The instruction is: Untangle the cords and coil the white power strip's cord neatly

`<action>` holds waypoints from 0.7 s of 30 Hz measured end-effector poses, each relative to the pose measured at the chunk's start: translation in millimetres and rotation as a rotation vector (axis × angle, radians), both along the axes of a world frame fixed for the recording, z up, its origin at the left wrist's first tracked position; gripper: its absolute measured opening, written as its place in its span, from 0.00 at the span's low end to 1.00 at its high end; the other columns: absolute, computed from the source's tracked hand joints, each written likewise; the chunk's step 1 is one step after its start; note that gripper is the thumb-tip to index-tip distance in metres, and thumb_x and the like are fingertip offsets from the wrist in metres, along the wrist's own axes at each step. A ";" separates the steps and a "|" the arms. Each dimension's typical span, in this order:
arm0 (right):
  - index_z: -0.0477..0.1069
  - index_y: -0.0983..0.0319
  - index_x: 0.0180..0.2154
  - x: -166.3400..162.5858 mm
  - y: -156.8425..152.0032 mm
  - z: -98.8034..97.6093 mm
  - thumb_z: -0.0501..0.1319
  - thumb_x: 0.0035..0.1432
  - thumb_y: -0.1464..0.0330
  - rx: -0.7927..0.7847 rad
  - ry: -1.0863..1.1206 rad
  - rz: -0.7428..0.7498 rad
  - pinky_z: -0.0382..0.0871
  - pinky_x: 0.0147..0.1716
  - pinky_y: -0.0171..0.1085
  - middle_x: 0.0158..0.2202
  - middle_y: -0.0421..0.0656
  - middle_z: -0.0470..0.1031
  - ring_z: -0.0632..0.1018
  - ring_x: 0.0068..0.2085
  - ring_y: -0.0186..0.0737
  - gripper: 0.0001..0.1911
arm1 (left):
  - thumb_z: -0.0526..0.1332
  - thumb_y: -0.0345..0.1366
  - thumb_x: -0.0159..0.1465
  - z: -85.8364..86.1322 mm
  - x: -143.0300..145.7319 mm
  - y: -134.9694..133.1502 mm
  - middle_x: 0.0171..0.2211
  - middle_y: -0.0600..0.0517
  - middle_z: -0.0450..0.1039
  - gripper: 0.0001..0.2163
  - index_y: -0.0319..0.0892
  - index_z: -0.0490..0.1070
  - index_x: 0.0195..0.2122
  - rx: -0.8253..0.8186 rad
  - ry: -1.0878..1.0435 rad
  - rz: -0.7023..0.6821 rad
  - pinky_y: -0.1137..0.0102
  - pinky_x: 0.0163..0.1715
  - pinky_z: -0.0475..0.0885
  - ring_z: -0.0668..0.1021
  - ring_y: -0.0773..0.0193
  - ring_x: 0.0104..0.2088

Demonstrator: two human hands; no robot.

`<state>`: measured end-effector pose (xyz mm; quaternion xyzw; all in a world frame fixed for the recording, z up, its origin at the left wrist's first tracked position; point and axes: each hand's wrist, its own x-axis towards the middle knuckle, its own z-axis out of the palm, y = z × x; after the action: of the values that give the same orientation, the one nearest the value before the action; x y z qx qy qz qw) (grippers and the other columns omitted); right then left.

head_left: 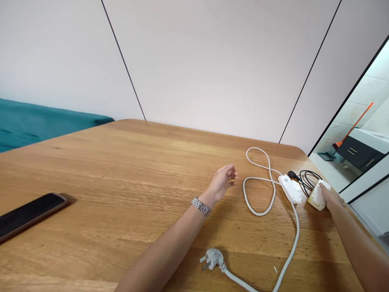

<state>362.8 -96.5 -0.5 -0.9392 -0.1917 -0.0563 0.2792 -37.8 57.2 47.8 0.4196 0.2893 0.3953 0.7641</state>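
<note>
My left hand (223,180), with a metal watch on the wrist, hovers over the wooden table (121,170) with its fingers loosely curled and nothing in them. It is just left of the looped white cable (261,190) of a white power strip (290,188). The cable's plug (212,258) lies near the table's front edge. My right hand (330,197) rests at the table's right edge, its fingers on a small white-and-yellow box (316,196). A black cord (306,178) lies coiled between the strip and that box.
A dark phone (28,214) lies flat at the table's left edge. A teal sofa (36,121) stands behind the table on the left. White wall panels rise behind. A doorway at right shows a tiled room with a dark cabinet (360,154).
</note>
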 end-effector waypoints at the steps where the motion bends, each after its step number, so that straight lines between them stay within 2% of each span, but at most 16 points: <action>1: 0.64 0.78 0.54 -8.0 -0.4 5.6 0.51 0.59 0.52 0.001 -0.010 -0.082 0.62 0.44 0.64 0.52 0.77 0.62 0.66 0.54 0.72 0.36 | 0.65 0.46 0.49 0.3 -0.4 -0.1 0.25 0.55 0.68 0.15 0.40 0.65 0.27 0.024 0.036 0.013 0.74 0.25 0.64 0.71 0.69 0.25; 3: 0.63 0.74 0.56 -31.0 -0.3 17.9 0.53 0.56 0.49 0.027 -0.059 -0.161 0.61 0.48 0.60 0.57 0.72 0.60 0.63 0.57 0.71 0.39 | 0.64 0.46 0.49 1.1 -1.2 -1.1 0.25 0.54 0.68 0.14 0.40 0.65 0.25 0.113 0.128 0.024 0.74 0.25 0.63 0.71 0.69 0.26; 4: 0.65 0.71 0.55 -45.0 0.3 23.6 0.53 0.57 0.50 0.024 -0.109 -0.069 0.61 0.49 0.57 0.57 0.67 0.62 0.64 0.57 0.68 0.35 | 0.63 0.46 0.50 1.5 -1.6 -1.7 0.25 0.54 0.68 0.14 0.40 0.65 0.25 0.171 0.183 0.016 0.74 0.26 0.63 0.71 0.69 0.26; 5: 0.69 0.68 0.51 -59.6 1.3 28.4 0.52 0.58 0.51 -0.011 -0.118 0.091 0.63 0.49 0.53 0.54 0.63 0.67 0.67 0.56 0.64 0.30 | 0.63 0.46 0.50 1.8 -2.0 -2.3 0.25 0.54 0.68 0.14 0.40 0.66 0.25 0.232 0.243 -0.003 0.74 0.26 0.63 0.71 0.68 0.26; 7: 0.72 0.62 0.45 -87.9 4.0 35.0 0.51 0.59 0.50 -0.161 -0.010 0.346 0.65 0.46 0.50 0.49 0.55 0.73 0.73 0.50 0.58 0.26 | 0.61 0.47 0.51 2.4 -3.0 -2.6 0.26 0.52 0.69 0.14 0.40 0.67 0.25 0.354 0.364 -0.050 0.74 0.26 0.63 0.71 0.67 0.27; 10: 0.70 0.63 0.47 -122.2 7.4 40.0 0.54 0.57 0.50 -0.368 -0.077 0.477 0.66 0.43 0.49 0.49 0.55 0.73 0.72 0.50 0.58 0.26 | 0.56 0.49 0.55 3.6 -6.7 -1.4 0.25 0.52 0.69 0.15 0.40 0.67 0.24 0.551 0.544 -0.096 0.73 0.26 0.62 0.71 0.66 0.27; 13: 0.69 0.65 0.47 -155.2 3.0 47.4 0.55 0.58 0.55 -0.375 -0.231 0.541 0.65 0.44 0.45 0.49 0.56 0.71 0.71 0.52 0.56 0.23 | 0.55 0.48 0.58 7.2 -13.8 0.0 0.23 0.52 0.70 0.16 0.40 0.69 0.25 0.816 0.787 -0.201 0.71 0.27 0.62 0.70 0.65 0.25; 15: 0.71 0.62 0.44 -185.5 -6.6 53.7 0.55 0.59 0.55 -0.344 -0.093 0.741 0.66 0.42 0.40 0.46 0.50 0.74 0.75 0.47 0.48 0.19 | 0.57 0.47 0.59 10.7 -18.2 -0.1 0.25 0.51 0.73 0.14 0.41 0.71 0.28 0.959 0.994 -0.263 0.70 0.27 0.62 0.72 0.63 0.26; 16: 0.72 0.60 0.41 -203.7 -12.6 56.1 0.55 0.59 0.54 -0.376 0.036 0.931 0.67 0.39 0.37 0.42 0.47 0.76 0.76 0.43 0.44 0.18 | 0.58 0.46 0.60 12.6 -19.6 -0.5 0.28 0.51 0.75 0.13 0.41 0.72 0.30 0.995 1.092 -0.262 0.70 0.28 0.62 0.73 0.62 0.28; 17: 0.73 0.58 0.39 -223.1 -18.9 57.2 0.58 0.56 0.54 -0.437 0.141 1.109 0.66 0.37 0.36 0.40 0.44 0.77 0.77 0.40 0.42 0.17 | 0.58 0.45 0.60 14.5 -20.4 -0.9 0.30 0.50 0.76 0.12 0.42 0.73 0.32 1.012 1.178 -0.243 0.70 0.28 0.63 0.74 0.61 0.29; 19: 0.74 0.58 0.38 -261.3 -30.1 54.9 0.68 0.42 0.54 -0.703 0.230 1.340 0.66 0.31 0.35 0.35 0.42 0.79 0.77 0.34 0.43 0.22 | 0.57 0.44 0.62 19.1 -20.6 -2.0 0.34 0.49 0.77 0.11 0.43 0.74 0.33 1.026 1.277 -0.205 0.69 0.30 0.64 0.76 0.60 0.32; 20: 0.75 0.59 0.38 -277.9 -34.3 51.4 0.70 0.39 0.56 -0.840 0.149 1.408 0.66 0.32 0.36 0.35 0.44 0.79 0.78 0.35 0.46 0.23 | 0.57 0.44 0.62 22.2 -20.6 -2.9 0.35 0.49 0.77 0.12 0.43 0.74 0.33 1.032 1.297 -0.210 0.69 0.31 0.65 0.76 0.60 0.33; 21: 0.76 0.61 0.37 -291.6 -37.4 46.9 0.69 0.41 0.59 -0.957 0.061 1.442 0.66 0.33 0.37 0.35 0.46 0.79 0.78 0.36 0.48 0.19 | 0.57 0.45 0.62 26.5 -21.1 -4.5 0.35 0.49 0.77 0.12 0.43 0.74 0.33 1.041 1.308 -0.225 0.69 0.31 0.66 0.77 0.59 0.33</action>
<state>71.2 -133.9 46.4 -0.6060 -0.7361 0.2466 -0.1734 -58.9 52.7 74.3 0.8891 0.4110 0.0770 0.1865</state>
